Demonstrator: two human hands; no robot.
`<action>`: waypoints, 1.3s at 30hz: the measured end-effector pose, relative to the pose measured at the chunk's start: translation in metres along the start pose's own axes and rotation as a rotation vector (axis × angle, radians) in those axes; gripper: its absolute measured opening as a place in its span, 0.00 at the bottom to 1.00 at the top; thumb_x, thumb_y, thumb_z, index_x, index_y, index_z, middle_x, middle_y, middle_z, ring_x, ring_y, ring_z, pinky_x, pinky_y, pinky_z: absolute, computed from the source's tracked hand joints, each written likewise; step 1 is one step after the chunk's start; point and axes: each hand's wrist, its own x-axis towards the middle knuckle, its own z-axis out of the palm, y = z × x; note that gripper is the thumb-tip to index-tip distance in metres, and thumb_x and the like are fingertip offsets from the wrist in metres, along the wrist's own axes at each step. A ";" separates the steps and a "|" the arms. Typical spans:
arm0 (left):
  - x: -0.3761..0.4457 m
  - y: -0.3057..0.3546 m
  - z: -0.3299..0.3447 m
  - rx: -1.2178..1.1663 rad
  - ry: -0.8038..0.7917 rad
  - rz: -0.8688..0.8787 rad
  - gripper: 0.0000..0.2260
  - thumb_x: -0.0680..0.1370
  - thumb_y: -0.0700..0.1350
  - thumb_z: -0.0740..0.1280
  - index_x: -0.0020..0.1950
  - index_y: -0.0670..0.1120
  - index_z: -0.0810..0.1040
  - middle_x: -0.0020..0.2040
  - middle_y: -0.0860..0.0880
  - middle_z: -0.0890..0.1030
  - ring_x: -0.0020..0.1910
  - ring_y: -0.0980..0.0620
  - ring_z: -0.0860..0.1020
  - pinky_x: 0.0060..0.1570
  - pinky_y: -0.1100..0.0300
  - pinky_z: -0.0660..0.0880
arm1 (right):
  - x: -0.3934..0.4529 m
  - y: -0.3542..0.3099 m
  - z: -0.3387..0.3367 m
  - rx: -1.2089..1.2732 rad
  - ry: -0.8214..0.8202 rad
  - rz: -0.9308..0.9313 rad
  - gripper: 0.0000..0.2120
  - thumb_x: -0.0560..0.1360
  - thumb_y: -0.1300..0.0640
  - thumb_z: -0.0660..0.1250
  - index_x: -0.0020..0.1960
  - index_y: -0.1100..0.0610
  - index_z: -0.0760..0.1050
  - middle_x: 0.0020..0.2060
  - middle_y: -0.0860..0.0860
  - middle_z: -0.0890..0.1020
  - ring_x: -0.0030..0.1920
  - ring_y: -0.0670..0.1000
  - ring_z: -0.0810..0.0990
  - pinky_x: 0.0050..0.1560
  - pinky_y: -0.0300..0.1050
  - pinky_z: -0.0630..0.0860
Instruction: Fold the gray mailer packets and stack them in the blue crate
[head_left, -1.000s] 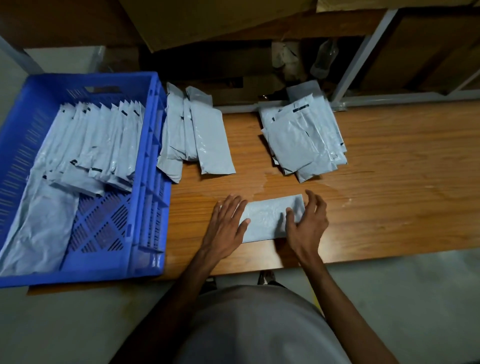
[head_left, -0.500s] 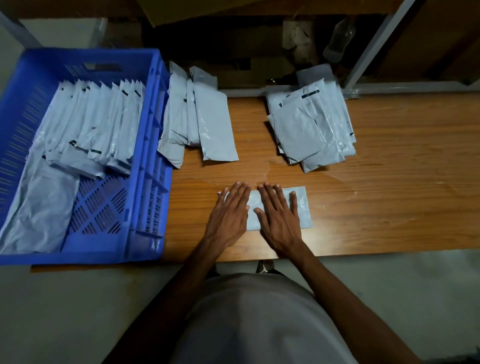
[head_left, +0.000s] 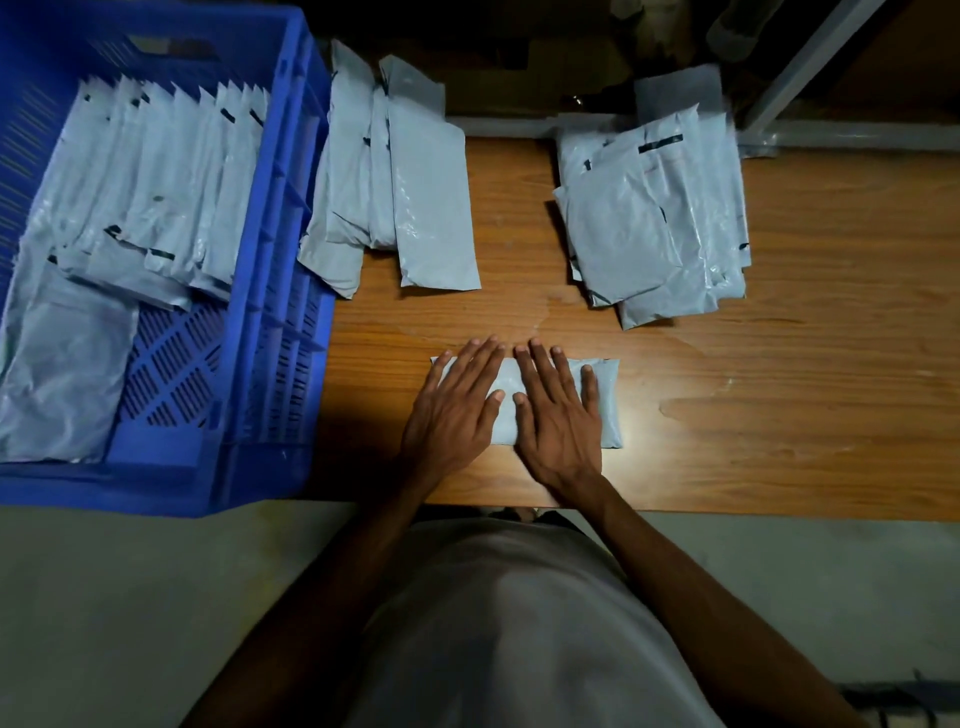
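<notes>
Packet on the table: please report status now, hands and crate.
Both hands, left and right, flat on folded packet. Blue crate part filled. Folded pile lies between packet and crate.

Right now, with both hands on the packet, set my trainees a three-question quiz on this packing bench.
1. True or false: both the left hand and the right hand press flat on the folded gray plastic mailer packet.
2. Where does the blue plastic crate sit: A left of the packet, B right of it?
3. Fill in: the packet lies on the brown ____ table.

Key: 1 true; 2 A; 3 wooden.
</notes>
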 end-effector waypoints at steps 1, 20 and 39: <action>0.000 0.001 0.001 0.002 0.002 -0.004 0.26 0.87 0.52 0.51 0.85 0.47 0.55 0.85 0.51 0.56 0.84 0.54 0.51 0.81 0.47 0.52 | 0.000 0.000 0.000 -0.006 -0.001 0.001 0.28 0.87 0.47 0.47 0.86 0.49 0.52 0.85 0.47 0.54 0.85 0.49 0.48 0.82 0.61 0.48; 0.001 -0.004 0.001 -0.075 -0.013 0.010 0.26 0.88 0.53 0.52 0.85 0.47 0.55 0.85 0.50 0.56 0.84 0.53 0.52 0.82 0.46 0.49 | 0.000 -0.005 -0.002 0.026 -0.015 0.029 0.27 0.87 0.47 0.50 0.85 0.47 0.53 0.84 0.45 0.54 0.84 0.47 0.47 0.83 0.59 0.45; -0.002 0.022 0.002 0.118 -0.055 -0.026 0.29 0.87 0.58 0.46 0.86 0.48 0.50 0.86 0.50 0.52 0.84 0.52 0.48 0.81 0.43 0.49 | -0.012 0.034 -0.021 -0.049 -0.074 0.021 0.27 0.87 0.40 0.51 0.84 0.37 0.47 0.85 0.43 0.46 0.84 0.49 0.41 0.83 0.61 0.43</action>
